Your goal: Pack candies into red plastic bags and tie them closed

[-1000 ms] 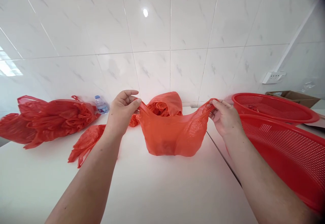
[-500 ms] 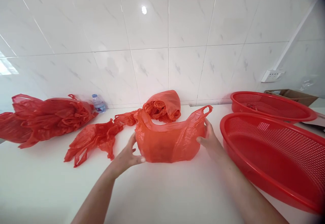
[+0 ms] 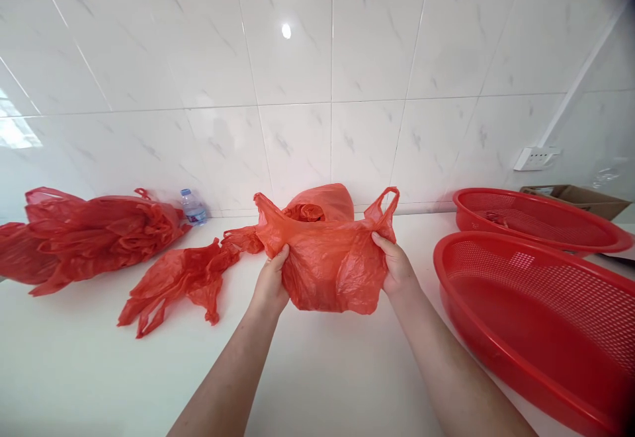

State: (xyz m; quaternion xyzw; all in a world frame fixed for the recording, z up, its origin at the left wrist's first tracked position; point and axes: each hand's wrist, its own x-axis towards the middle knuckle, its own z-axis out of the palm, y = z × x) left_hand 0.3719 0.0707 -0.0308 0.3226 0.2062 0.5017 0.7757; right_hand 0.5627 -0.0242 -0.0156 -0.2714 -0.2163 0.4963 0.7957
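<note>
A: How is your grip set at this moment?

B: Your left hand (image 3: 272, 286) and right hand (image 3: 398, 266) are both closed on the red plastic bag (image 3: 331, 266), one at each side. Your thumbs press its near face; the fingers behind are mostly hidden. The bag is between the two grips, above or on the tabletop (image 3: 337, 374); whether its base touches, I cannot tell.

A: What would make your hold a good one?

B: The film looks thin, so I would spread the pressure along your thumbs; a hard pinch could tear it. Match the height of both grips so the mouth sits level, and leave the handle loops free above your thumbs.

A: Which containers are around your grip?

B: You cannot see what, if anything, your bag holds. Just behind it, a bundled bag (image 3: 332, 196) shows crumpled red film (image 3: 311, 212) at its opening. Right of your right grip, the near basket (image 3: 536, 318) shows its floor and mesh wall; the far basket (image 3: 550, 215), behind it, holds a small red scrap (image 3: 496, 220). Well left of your left grip, past a loose bag (image 3: 173, 278), is a bottle (image 3: 193, 209); its fill is unclear.
</note>
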